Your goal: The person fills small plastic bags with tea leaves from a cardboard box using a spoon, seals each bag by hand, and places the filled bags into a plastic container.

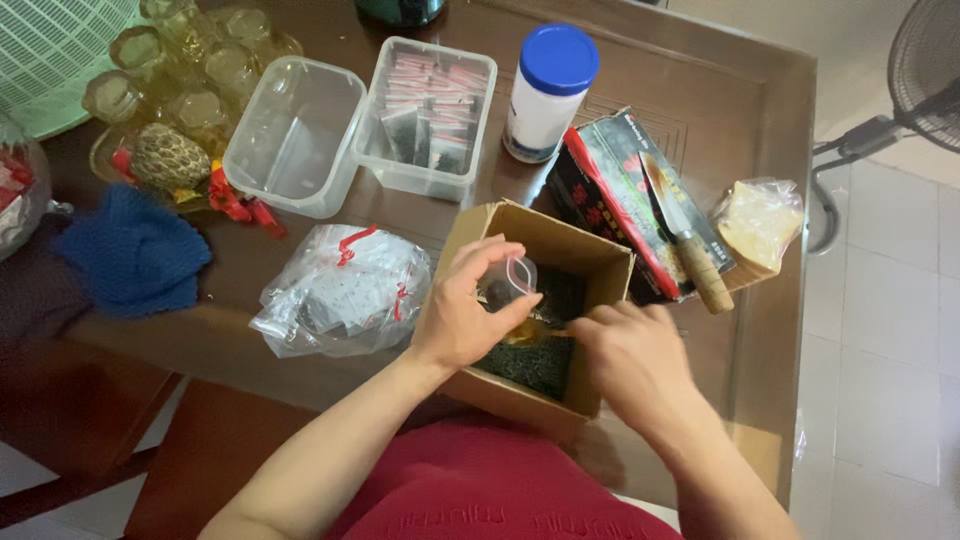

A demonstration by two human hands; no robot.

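Note:
My left hand (462,308) holds a small clear zip bag (512,277) open over a cardboard box (480,228) that has dark loose tea leaves (532,362) in its bottom. My right hand (632,358) grips a small golden spoon (535,331), its tip at the bag's mouth. Both hands are above the box at the near edge of the brown table (720,90).
Behind the box stand two clear plastic tubs, one empty (295,135) and one with small filled packets (428,115). A white jar with a blue lid (548,92), a dark red-edged package with a knife on it (685,240), plastic bags (340,292), a blue cloth (135,255), glass cups (190,70) and a fan (920,80) surround them.

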